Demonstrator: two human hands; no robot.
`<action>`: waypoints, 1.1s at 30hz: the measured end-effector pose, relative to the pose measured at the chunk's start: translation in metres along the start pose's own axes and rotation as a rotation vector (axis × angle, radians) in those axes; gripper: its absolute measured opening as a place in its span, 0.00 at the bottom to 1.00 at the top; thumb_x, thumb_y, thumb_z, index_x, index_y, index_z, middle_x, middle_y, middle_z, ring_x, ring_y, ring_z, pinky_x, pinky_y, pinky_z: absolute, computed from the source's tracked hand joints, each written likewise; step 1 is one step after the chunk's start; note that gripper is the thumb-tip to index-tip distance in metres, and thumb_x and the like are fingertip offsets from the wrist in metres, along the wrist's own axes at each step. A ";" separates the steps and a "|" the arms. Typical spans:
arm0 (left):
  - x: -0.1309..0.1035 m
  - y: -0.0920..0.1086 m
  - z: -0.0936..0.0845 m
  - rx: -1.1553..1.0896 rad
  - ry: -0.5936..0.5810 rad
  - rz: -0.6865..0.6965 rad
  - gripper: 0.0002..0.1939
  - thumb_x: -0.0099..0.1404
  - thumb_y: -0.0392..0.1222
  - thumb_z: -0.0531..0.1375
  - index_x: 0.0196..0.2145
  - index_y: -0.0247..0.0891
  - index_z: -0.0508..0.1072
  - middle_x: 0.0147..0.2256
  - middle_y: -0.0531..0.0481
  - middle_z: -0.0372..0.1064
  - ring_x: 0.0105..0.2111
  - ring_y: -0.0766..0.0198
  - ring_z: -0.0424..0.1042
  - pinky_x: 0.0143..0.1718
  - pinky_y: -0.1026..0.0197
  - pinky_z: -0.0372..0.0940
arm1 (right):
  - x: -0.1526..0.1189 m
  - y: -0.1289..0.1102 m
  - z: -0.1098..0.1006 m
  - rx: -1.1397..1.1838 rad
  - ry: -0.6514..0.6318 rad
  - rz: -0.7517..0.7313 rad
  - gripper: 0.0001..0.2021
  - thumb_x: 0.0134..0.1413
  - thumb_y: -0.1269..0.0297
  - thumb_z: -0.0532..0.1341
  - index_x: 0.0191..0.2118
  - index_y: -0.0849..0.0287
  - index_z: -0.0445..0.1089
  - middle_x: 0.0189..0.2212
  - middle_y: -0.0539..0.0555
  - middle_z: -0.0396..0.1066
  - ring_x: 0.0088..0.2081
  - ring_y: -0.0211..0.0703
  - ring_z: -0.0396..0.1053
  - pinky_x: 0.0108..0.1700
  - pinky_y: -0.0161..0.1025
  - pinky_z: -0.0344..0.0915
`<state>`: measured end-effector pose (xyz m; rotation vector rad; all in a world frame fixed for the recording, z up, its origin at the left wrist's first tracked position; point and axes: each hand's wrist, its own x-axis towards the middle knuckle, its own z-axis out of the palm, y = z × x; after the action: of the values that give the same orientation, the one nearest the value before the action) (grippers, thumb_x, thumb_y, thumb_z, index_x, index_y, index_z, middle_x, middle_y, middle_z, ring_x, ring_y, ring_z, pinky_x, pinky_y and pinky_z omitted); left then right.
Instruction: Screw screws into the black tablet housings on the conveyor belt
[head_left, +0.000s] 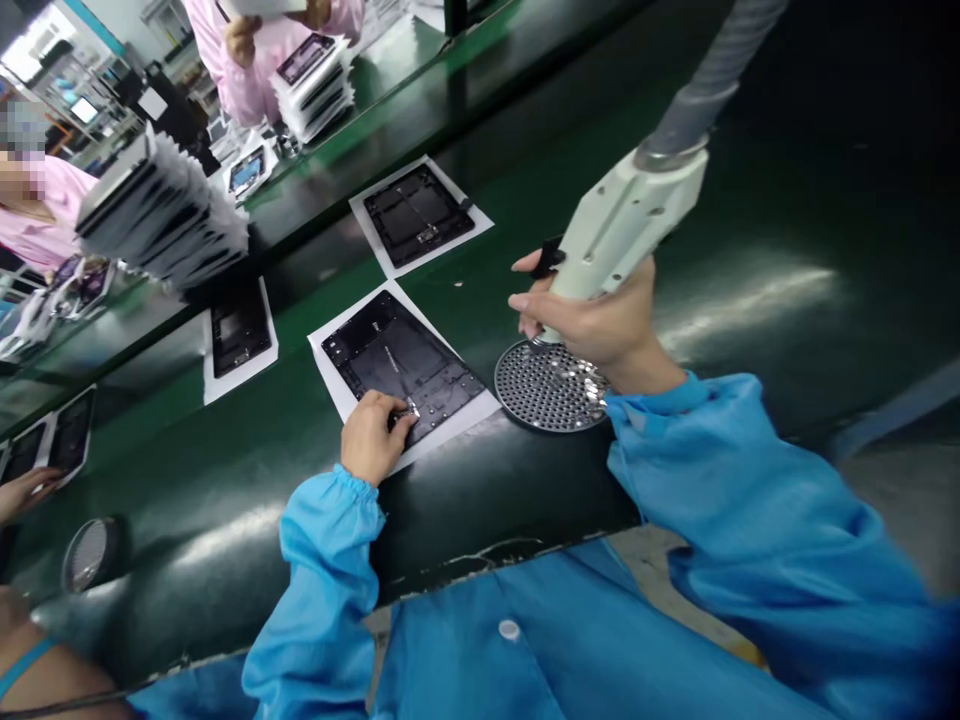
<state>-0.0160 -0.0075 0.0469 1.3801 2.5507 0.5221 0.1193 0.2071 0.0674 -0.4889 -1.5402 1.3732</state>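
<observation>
A black tablet housing (427,365) lies on a white sheet (466,415) right in front of me. My left hand (376,432) rests at its near left edge, thumb and fingers pinched over a small shiny part (411,410) that they partly cover. My right hand (600,318) is wrapped round a pale green tool (626,225) with a grey hose running up from it. Under the tool's lower end and my right wrist sits a round perforated dish (536,388) holding small shiny metal pieces (589,380).
Another housing on white paper (420,218) lies beyond, and one more (240,325) to the left. Stacks of papered housings (169,215) stand on the raised ledge. People in pink work across it. Another person's hand (30,492) and a round dish (90,555) are at far left.
</observation>
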 end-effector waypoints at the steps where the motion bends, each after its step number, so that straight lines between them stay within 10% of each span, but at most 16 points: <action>1: 0.001 0.001 -0.001 -0.001 -0.003 0.005 0.05 0.59 0.38 0.64 0.35 0.37 0.76 0.36 0.48 0.71 0.32 0.64 0.69 0.34 0.62 0.64 | -0.001 0.000 0.000 -0.006 0.001 -0.004 0.10 0.38 0.72 0.70 0.30 0.57 0.71 0.13 0.45 0.64 0.14 0.38 0.63 0.17 0.38 0.62; 13: 0.000 0.016 0.014 -0.490 0.033 -0.153 0.09 0.60 0.46 0.62 0.28 0.37 0.75 0.20 0.56 0.67 0.21 0.70 0.64 0.24 0.67 0.58 | -0.003 -0.003 0.000 -0.008 -0.018 -0.028 0.09 0.38 0.79 0.66 0.30 0.62 0.72 0.13 0.45 0.64 0.13 0.34 0.63 0.16 0.35 0.62; 33: 0.007 0.021 0.025 -0.058 -0.033 0.033 0.06 0.63 0.43 0.62 0.31 0.39 0.75 0.32 0.52 0.69 0.30 0.66 0.69 0.32 0.63 0.61 | -0.010 -0.004 0.005 -0.012 -0.029 -0.017 0.11 0.39 0.71 0.71 0.31 0.55 0.71 0.13 0.46 0.64 0.15 0.39 0.62 0.21 0.42 0.63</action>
<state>0.0046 0.0137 0.0318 1.4020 2.4706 0.5692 0.1209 0.1954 0.0675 -0.4645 -1.5740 1.3644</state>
